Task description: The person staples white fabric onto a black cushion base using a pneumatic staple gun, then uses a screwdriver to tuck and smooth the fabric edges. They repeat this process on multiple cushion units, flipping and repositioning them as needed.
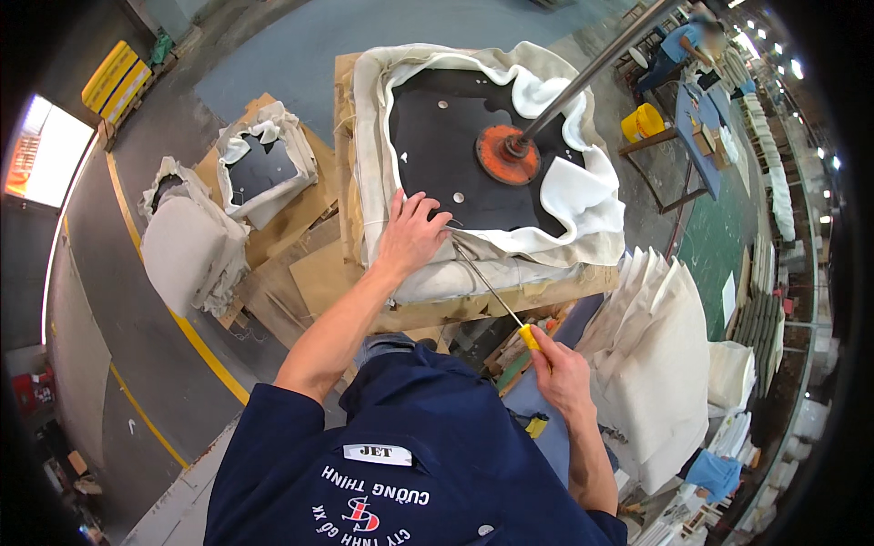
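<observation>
In front of me a padded seat lies underside up, with a black panel framed by white batting and beige cover fabric. My left hand is closed over the near edge of the fabric, its fingertips reaching onto the panel. A yellow-handled screwdriver with a long thin shaft is gripped in my right hand. Its tip meets the fabric edge just right of my left fingers. An orange round disc on a metal rod presses down on the panel.
Cardboard lies under the seat. More covered seats stand on the left. Beige fabric pieces are stacked close to my right arm. Beyond them are a blue table, a yellow bucket and a person in blue.
</observation>
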The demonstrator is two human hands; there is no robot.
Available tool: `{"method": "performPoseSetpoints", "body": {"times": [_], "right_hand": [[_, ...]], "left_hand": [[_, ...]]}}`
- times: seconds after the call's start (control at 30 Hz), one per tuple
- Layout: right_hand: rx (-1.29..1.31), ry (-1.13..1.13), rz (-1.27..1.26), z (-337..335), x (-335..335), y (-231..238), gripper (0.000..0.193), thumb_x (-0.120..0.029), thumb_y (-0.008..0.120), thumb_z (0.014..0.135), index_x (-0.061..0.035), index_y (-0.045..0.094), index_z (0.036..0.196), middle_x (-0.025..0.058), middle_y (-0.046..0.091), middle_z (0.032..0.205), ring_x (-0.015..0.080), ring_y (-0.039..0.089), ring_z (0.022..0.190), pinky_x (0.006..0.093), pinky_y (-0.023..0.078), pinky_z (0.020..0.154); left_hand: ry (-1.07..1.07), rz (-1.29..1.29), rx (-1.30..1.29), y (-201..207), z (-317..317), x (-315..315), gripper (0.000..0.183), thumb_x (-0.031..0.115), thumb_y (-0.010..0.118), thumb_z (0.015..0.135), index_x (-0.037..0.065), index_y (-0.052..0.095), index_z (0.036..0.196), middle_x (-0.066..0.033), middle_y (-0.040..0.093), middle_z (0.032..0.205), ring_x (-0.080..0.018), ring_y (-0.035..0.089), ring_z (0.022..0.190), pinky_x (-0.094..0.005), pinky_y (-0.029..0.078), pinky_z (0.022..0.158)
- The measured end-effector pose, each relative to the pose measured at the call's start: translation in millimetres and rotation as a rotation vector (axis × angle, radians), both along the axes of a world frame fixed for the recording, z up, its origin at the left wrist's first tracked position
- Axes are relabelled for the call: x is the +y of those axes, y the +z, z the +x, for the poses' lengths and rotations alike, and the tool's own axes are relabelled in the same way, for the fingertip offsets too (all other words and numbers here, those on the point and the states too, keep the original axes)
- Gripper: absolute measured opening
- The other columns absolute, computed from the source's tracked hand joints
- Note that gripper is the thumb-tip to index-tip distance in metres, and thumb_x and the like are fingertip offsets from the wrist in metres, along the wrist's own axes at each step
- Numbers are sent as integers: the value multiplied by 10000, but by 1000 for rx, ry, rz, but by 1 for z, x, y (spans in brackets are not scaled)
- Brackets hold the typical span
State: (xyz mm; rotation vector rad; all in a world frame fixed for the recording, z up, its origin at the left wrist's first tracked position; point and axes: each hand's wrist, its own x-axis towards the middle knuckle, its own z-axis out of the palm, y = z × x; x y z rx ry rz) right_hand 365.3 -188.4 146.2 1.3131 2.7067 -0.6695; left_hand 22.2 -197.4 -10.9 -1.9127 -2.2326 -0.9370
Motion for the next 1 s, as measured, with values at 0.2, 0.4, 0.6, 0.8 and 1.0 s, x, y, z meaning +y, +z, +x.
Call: {"method": "performPoseSetpoints", "body": {"times": [0.2, 0.4, 0.6, 0.8, 1.0], "right_hand": [[41, 39, 42, -11, 12, 16, 419, -230, 697, 959, -216, 660, 1377, 124, 691, 1041, 341, 704, 869, 467, 566, 715], [23, 161, 49, -23, 27, 33, 439, -117, 750, 904, -123, 687, 1339, 115, 689, 1003, 341, 682, 840, 427, 546, 740], [-60, 253, -29, -47, 61, 64, 455, -117, 757, 889, -137, 686, 1338, 117, 695, 992, 347, 686, 839, 435, 552, 741], [-113, 304, -65, -72, 96, 79, 421, -172, 783, 879, -163, 719, 1295, 100, 699, 980, 337, 685, 805, 439, 554, 712], [-13, -224, -399, -24, 76, 12, 460, -197, 807, 890, -130, 713, 1335, 101, 710, 913, 268, 661, 749, 366, 536, 709]], "left_hand": [[39, 1, -25, -1, 0, -1, 359, 284, 820, 833, 190, 722, 1166, -47, 617, 1257, -318, 491, 1364, -601, 274, 1223], [24, 58, -132, 4, -8, -4, 354, 267, 801, 839, 201, 728, 1179, -56, 596, 1308, -326, 444, 1407, -621, 214, 1239], [239, 87, -174, 3, -70, 1, 453, 363, 655, 937, 202, 649, 1361, -118, 517, 1460, -379, 365, 1473, -667, 192, 1215], [296, 73, -361, -30, -96, 14, 523, 398, 592, 991, 206, 571, 1477, -180, 376, 1615, -459, 292, 1510, -679, 242, 1190], [279, 57, -305, -25, -97, 25, 523, 377, 570, 1015, 189, 549, 1502, -198, 366, 1627, -470, 329, 1490, -536, 275, 1237]]}}
